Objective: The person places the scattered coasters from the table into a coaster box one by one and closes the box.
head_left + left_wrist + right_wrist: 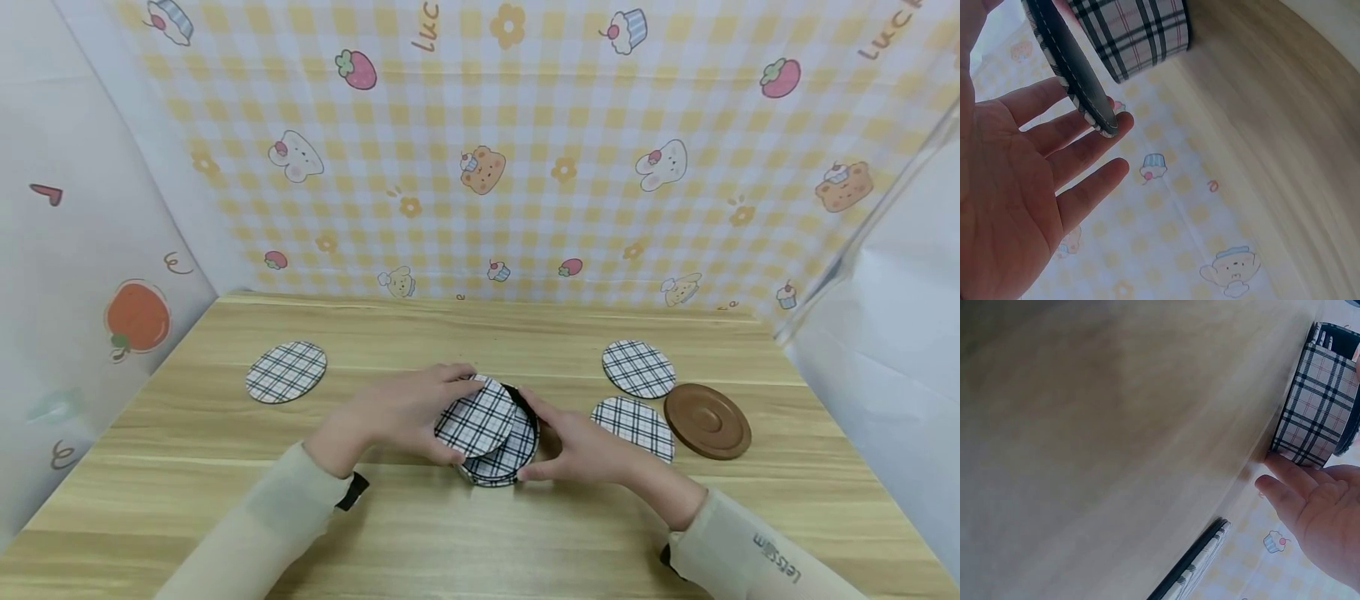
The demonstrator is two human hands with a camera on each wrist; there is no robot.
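Observation:
Near the middle of the table stands a round plaid coaster holder (1316, 403) with a black inside. Another plaid coaster (519, 442) lies in it. My left hand (408, 412) pinches a round plaid coaster (476, 417) by its edge, between thumb and fingers, tilted over the holder's left part. The left wrist view shows this coaster's dark underside (1079, 69) against the spread fingers. On the holder's right side, my right hand (585, 446) grips the wall, with the index finger at the far rim and the thumb nearer the front.
A plaid coaster (287, 372) lies flat at the left of the wooden table (420, 550). Two more, a far one (638, 368) and a nearer one (633, 425), lie right of the holder. Beside them is a brown round wooden coaster (707, 421). A patterned cloth (517, 225) hangs behind.

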